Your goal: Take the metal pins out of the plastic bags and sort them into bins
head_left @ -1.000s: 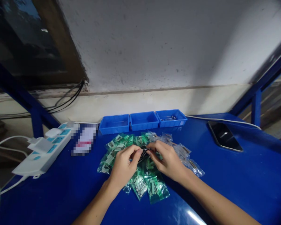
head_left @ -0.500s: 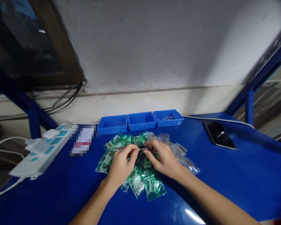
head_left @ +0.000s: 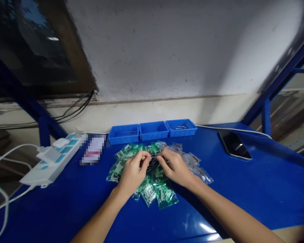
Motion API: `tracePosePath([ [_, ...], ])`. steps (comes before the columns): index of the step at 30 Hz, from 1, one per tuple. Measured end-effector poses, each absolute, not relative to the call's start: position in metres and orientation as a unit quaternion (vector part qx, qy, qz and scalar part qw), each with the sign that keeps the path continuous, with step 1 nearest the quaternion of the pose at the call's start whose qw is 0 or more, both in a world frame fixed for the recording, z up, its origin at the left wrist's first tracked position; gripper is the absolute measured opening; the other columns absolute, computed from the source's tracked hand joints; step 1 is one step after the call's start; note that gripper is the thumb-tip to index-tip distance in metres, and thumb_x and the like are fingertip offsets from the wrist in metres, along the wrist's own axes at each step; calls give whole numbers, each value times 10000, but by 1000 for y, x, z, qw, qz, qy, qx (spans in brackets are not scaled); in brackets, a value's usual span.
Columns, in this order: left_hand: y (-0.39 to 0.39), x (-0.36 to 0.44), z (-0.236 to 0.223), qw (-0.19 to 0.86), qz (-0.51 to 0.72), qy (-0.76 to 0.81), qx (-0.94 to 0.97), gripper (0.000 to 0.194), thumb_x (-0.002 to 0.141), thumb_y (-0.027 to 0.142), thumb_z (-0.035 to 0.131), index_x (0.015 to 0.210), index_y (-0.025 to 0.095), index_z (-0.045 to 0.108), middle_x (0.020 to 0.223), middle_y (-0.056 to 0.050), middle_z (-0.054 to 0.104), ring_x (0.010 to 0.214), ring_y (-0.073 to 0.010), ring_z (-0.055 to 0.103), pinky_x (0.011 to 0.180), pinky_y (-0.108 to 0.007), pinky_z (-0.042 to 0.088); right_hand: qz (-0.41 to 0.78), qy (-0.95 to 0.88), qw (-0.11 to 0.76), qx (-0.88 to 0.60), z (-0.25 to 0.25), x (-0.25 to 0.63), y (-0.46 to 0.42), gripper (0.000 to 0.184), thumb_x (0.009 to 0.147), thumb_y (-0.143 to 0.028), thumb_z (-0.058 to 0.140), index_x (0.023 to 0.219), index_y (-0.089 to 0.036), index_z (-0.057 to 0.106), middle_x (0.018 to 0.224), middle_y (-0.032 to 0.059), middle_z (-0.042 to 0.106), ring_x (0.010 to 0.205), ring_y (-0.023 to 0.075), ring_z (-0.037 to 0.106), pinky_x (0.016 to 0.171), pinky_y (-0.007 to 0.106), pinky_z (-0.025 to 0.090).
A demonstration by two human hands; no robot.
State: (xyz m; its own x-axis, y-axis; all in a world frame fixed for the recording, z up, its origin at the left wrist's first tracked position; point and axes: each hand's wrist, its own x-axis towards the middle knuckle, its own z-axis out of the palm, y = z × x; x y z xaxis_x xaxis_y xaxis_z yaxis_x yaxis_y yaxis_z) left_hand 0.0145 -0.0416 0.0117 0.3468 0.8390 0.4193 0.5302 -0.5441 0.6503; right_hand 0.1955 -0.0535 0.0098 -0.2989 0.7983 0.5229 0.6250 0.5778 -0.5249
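A thin piece (head_left: 154, 156) is held at the middle of the work, just above a heap of slender dark pieces (head_left: 153, 164), with twelve o'clock taken as straight ahead. Its nine o'clock end is pinched between thumb and forefinger of the left hand (head_left: 134, 168); its three o'clock end appears to be pinched likewise by the right hand (head_left: 175, 167), though contact there is partly hidden by the fingers. The grip is thus closed lightly at both sides, with only a short span left visible.

Judged by its slenderness and dull sheen, the piece should be found light, stiff and probably metallic: not easily broken, but smooth enough to be rolled or lost between the fingers. It is best taken near its ends, by fingertip, so that the heap is not dragged along.

The heap is ringed by filled packets, which look soft, slick and easily shifted: green bags (head_left: 166, 195) from six round to twelve o'clock, clear bags (head_left: 204, 175) from one to four. Three blue trays (head_left: 154, 136) are set at twelve o'clock on the blue surface (head_left: 243, 192).
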Motion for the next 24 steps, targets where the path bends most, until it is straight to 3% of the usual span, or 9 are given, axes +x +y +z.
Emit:
tracePosePath([
  [5, -42, 14, 13, 181, 372, 432, 801, 148, 922, 266, 404, 863, 193, 519, 651, 32, 559, 583, -119, 557, 567, -222, 385, 105, -803, 401, -428, 10, 194, -57, 131, 901, -268, 470, 993, -188, 517, 768, 25, 569, 672, 145, 536, 630, 261, 411],
  [9, -43, 16, 13, 174, 373, 436, 800, 195, 931, 284, 381, 842, 187, 524, 614, 34, 539, 548, -119, 541, 551, -229, 389, 87, -804, 415, -416, 11, 195, -55, 84, 903, -229, 457, 917, -186, 528, 752, 27, 558, 662, 144, 526, 617, 257, 413],
  [14, -46, 19, 11, 204, 374, 435, 794, 152, 921, 298, 414, 1004, 206, 502, 616, 46, 527, 523, -120, 529, 518, -219, 384, 85, -801, 405, -432, 10, 198, -52, 161, 928, -240, 409, 834, -185, 528, 712, 21, 536, 644, 140, 514, 611, 257, 403],
  [24, -46, 17, 13, 207, 356, 432, 803, 120, 915, 267, 418, 867, 207, 510, 579, 46, 464, 501, -108, 488, 496, -211, 361, 94, -823, 342, -443, 10, 196, -55, 184, 936, -248, 373, 874, -170, 527, 729, 34, 545, 649, 143, 495, 590, 258, 368],
])
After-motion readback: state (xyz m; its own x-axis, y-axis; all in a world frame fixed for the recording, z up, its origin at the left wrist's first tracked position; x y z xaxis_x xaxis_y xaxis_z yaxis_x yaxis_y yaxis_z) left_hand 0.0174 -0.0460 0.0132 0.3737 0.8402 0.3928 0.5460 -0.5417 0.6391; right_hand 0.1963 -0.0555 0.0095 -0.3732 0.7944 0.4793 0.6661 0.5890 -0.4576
